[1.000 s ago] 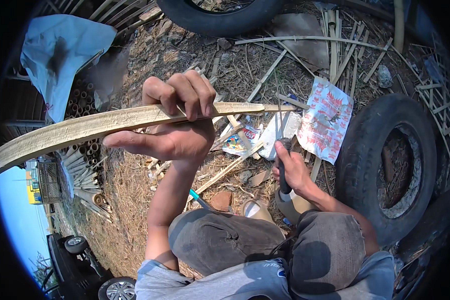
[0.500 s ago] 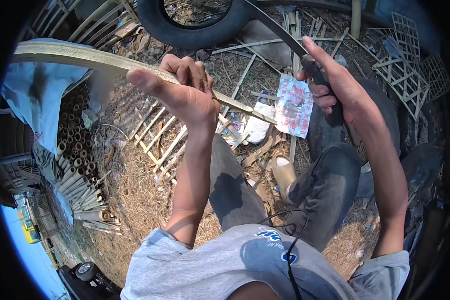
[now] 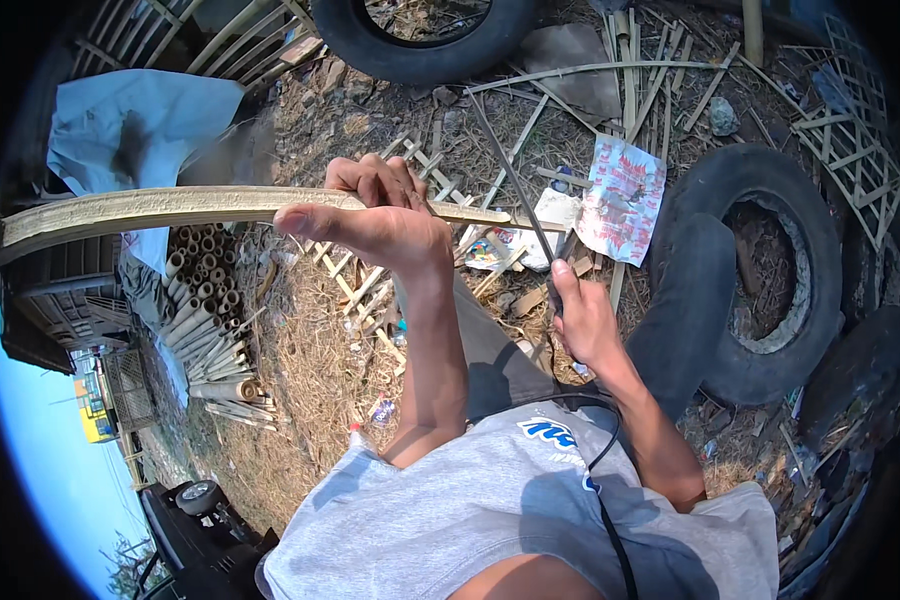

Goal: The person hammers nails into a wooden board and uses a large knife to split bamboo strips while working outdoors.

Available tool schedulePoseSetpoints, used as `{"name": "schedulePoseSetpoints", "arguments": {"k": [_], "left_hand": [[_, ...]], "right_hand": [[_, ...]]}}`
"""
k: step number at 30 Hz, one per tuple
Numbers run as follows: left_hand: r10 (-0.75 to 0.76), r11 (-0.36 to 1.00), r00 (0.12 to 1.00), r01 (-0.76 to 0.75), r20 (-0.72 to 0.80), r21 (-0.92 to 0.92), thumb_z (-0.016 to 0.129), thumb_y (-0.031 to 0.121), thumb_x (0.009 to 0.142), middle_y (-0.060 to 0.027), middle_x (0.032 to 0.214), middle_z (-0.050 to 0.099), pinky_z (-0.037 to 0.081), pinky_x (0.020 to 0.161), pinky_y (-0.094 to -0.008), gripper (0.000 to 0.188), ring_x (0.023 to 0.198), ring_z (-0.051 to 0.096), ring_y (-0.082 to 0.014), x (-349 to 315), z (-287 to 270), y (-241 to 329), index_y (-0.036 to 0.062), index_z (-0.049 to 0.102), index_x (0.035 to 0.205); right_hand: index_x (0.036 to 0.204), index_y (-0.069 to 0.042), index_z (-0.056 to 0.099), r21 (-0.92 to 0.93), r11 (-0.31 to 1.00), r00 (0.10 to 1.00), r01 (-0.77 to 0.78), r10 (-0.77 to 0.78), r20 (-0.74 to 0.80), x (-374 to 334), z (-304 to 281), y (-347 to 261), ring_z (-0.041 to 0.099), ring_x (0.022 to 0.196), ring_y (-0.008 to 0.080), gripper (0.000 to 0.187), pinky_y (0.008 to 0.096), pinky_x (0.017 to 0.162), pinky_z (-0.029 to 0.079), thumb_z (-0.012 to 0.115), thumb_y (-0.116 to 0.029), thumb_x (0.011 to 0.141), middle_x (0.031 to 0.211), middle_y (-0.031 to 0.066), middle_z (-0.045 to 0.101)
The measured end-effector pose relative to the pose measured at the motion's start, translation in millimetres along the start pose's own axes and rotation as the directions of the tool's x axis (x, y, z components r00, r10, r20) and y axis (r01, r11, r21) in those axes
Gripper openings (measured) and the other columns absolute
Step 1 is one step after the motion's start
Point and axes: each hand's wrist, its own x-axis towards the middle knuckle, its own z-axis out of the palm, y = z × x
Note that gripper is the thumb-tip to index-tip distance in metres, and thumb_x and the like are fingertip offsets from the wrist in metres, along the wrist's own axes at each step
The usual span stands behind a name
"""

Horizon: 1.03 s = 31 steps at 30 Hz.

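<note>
My left hand (image 3: pixel 395 222) is closed around a long split bamboo strip (image 3: pixel 190 204), thumb lying along its near side. The strip's thick part runs off to the left, and its thin end sticks out to the right of my fist. My right hand (image 3: pixel 588 318) grips the dark handle of a long-bladed knife (image 3: pixel 508 165), thumb up along the handle. The blade points up and away to the left. It crosses the strip's thin right end in view; I cannot tell whether the two touch.
One tyre (image 3: pixel 420 62) lies at the far side, another tyre (image 3: pixel 815 350) beside my right leg. Bamboo lattice (image 3: pixel 370 295), loose slats (image 3: pixel 660 80) and a printed sheet (image 3: pixel 625 195) lie on the ground. Cut bamboo poles (image 3: pixel 205 290) are stacked at the left, near a pale tarp (image 3: pixel 130 120).
My right hand has come down and left, bringing the knife from the upper right to the strip's thin end. My left hand still holds the strip, slightly lower in view.
</note>
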Motion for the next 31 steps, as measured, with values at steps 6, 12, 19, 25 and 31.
{"name": "schedulePoseSetpoints", "arguments": {"k": [6, 12, 19, 25, 31], "left_hand": [[-0.036, 0.997, 0.992, 0.028, -0.117, -0.074, 0.029, 0.096, 0.083, 0.0042, 0.051, 0.02, 0.016, 0.034, -0.0218, 0.081, 0.04, 0.018, -0.0077, -19.3, -8.8, 6.1, 0.0169, 0.026, 0.063], [-0.01, 1.0, 0.989, 0.006, -0.148, -0.028, 0.03, 0.099, 0.078, 0.0046, 0.054, 0.016, 0.013, 0.04, -0.0242, 0.084, 0.046, 0.014, -0.0084, -35.2, -5.1, 9.1, 0.0165, 0.023, 0.063], [0.009, 1.0, 0.981, -0.009, -0.194, -0.002, 0.021, 0.101, 0.076, 0.0039, 0.053, 0.017, 0.014, 0.043, -0.0249, 0.085, 0.048, 0.015, -0.0093, -39.5, -24.4, 10.8, 0.017, 0.021, 0.065], [-0.023, 1.0, 0.975, 0.025, -0.219, 0.006, 0.013, 0.1, 0.077, 0.0036, 0.052, 0.016, 0.019, 0.039, -0.0236, 0.085, 0.044, 0.017, -0.0088, -30.9, -39.7, 10.8, 0.0165, 0.021, 0.066], [-0.031, 0.998, 0.97, 0.018, -0.241, -0.058, 0.012, 0.098, 0.08, 0.0029, 0.051, 0.014, 0.02, 0.033, -0.0218, 0.081, 0.042, 0.015, -0.0084, -29.6, -50.4, 5.8, 0.0186, 0.021, 0.068]], "right_hand": [[0.077, 0.009, 0.061, -0.109, 0.994, 1.0, 0.008, -0.005, 0.029, -7.3, 2.3, -2.5, 0.055, 0.06, 0.0429, 0.063, 0.0504, 0.064, 0.044, 0.05, -0.046, 0.106, 0.063, 0.0296, 0.055], [0.078, 0.009, 0.061, -0.157, 0.976, 0.986, 0.149, -0.134, 0.104, -25.0, -1.7, -14.0, 0.062, 0.065, 0.0468, 0.064, 0.0527, 0.064, 0.045, 0.048, -0.046, 0.106, 0.065, 0.0307, 0.057], [0.075, 0.009, 0.06, -0.197, 0.937, 0.957, 0.29, -0.287, 0.043, -17.3, 9.4, -9.6, 0.059, 0.059, 0.0466, 0.069, 0.0515, 0.059, 0.044, 0.046, -0.051, 0.106, 0.06, 0.0288, 0.055], [0.08, 0.008, 0.066, -0.27, 0.946, 0.983, 0.182, -0.182, 0.023, -24.7, 28.0, -21.0, 0.063, 0.065, 0.0494, 0.067, 0.0519, 0.063, 0.047, 0.051, -0.052, 0.104, 0.064, 0.0299, 0.059], [0.075, 0.009, 0.064, -0.28, 0.958, 0.998, 0.063, -0.057, 0.029, -13.0, 30.0, 1.1, 0.07, 0.065, 0.0382, 0.076, 0.0523, 0.068, 0.05, 0.048, -0.06, 0.103, 0.062, 0.0326, 0.058]]}}
